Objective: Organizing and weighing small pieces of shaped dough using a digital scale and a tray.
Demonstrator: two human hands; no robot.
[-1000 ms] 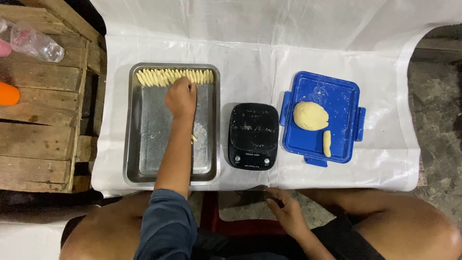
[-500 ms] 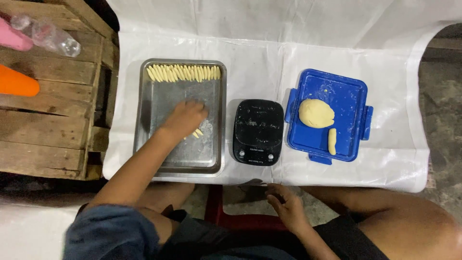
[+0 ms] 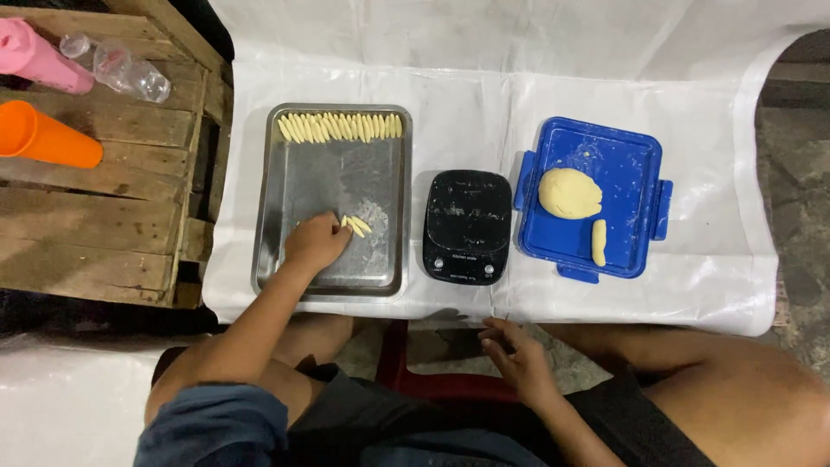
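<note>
Left grip (image 3: pixel 316 243) pinches dough sticks (image 3: pixel 355 226) on steel tray (image 3: pixel 285 199); right grip (image 3: pixel 516 357) hangs loosely open, empty.

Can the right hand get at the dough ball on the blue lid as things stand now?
Probably yes. The right hand rests empty near the table edge, and nothing stands between it and the dough ball lying uncovered on the blue lid.

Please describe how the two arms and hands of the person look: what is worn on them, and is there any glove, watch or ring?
Both hands are bare: the left hand and the right hand show no gloves. No watch, bracelet or ring is visible. Both forearms are uncovered. A blue short sleeve covers the left upper arm. The right arm's sleeve is out of view.
</note>
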